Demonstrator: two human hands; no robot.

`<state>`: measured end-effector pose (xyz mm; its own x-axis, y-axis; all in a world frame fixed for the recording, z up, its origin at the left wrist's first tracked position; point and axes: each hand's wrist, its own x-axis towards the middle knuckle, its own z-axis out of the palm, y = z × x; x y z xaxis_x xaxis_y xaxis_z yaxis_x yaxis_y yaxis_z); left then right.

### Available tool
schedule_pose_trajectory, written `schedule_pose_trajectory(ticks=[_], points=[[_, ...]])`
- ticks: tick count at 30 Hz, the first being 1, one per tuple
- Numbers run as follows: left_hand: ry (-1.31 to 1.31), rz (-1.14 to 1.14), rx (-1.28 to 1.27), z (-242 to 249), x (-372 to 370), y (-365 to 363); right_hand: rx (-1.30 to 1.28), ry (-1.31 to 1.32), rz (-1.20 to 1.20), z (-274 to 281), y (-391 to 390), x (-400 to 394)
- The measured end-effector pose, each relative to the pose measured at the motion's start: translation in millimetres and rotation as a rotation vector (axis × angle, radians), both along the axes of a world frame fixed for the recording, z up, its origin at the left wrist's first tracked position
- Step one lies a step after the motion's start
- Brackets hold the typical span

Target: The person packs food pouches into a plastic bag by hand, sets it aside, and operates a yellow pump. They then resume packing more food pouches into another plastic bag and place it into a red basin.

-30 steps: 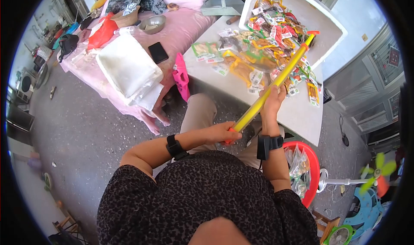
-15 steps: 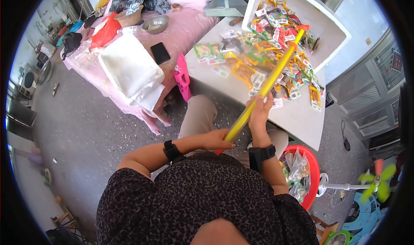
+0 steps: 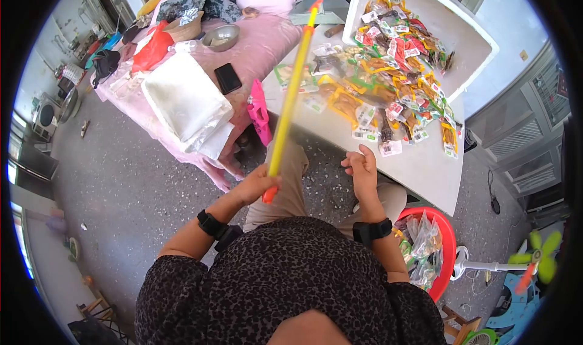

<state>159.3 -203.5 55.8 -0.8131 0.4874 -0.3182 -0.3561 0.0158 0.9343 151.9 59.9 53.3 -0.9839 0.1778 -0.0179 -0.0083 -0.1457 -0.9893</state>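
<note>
Below the near edge of the white table [image 3: 425,169], I see my left hand [image 3: 258,184] with its fingers wrapped tight around the lower end of a long yellow stick [image 3: 290,96]. That stick has an orange tip at each end and rises steeply away from me, crossing the table's left edge and ending above the far left corner, near a grey dustpan [image 3: 325,8]. My right hand [image 3: 362,166] hangs free just beside the table's near edge, touching nothing, its fingers loosely curled toward the palm (a relaxed half-fist). Both wrists wear black bands.

Across the middle and right side of the table lies a thick scatter of small snack packets [image 3: 370,96], mostly yellow, red and green, spilling out of a white foam box [image 3: 461,29] that stands at the far right corner. A pink bag [image 3: 258,111] hangs against the table's left edge.

Left of the table stands a lower surface under a pink cloth [image 3: 267,38], carrying a stack of clear plastic bags [image 3: 182,99], a black phone [image 3: 228,78], a metal bowl [image 3: 220,36] and a red bag [image 3: 152,47]. By my right knee, on the grey floor, sits a red basin [image 3: 446,248] holding more filled bags.
</note>
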Motion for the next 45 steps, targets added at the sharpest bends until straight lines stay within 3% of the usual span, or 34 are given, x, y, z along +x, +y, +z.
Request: schedule_pose_trajectory(ticks=[4,6,10,12,18,21,24,27,30,33,36,40,42,45], points=[[0.011,0.267,-0.024,6,-67,-3,0.006,-0.077,-0.085,-10,21,15],[0.086,0.296,-0.042,5,-109,-8,0.018,-0.092,-0.128,-21,35,20],[0.033,0.474,-0.110,-21,-202,-15,0.050,-0.097,-0.227,-30,65,28],[-0.047,0.544,-0.196,-3,-225,-4,0.043,-0.114,-0.272,-32,81,32],[0.040,0.665,-0.386,-43,-305,-8,0.122,-0.166,-0.391,-41,114,47],[0.213,0.542,-0.753,-44,-318,-18,0.153,-0.185,-0.426,-36,124,52],[0.195,0.500,-0.747,-77,-343,-38,0.192,-0.168,-0.464,-32,132,56],[0.221,0.555,-0.734,-29,-291,-19,0.267,-0.168,-0.488,-32,139,56],[0.586,0.678,-0.913,-42,-288,-27,0.294,-0.164,-0.483,-37,142,58],[0.655,0.736,-0.813,-41,-277,-31,0.406,-0.145,-0.513,-53,149,63],[0.654,0.639,-0.637,-17,-213,-20,0.717,-0.053,-0.546,-78,157,69],[0.698,0.557,-0.591,-33,-129,-22,1.086,0.042,-0.474,-87,152,74],[0.618,0.415,-0.671,-41,-92,-20,1.284,0.155,-0.395,-89,153,78],[0.881,0.160,-0.911,-61,-50,-13,1.417,0.078,-0.416,-90,145,79]])
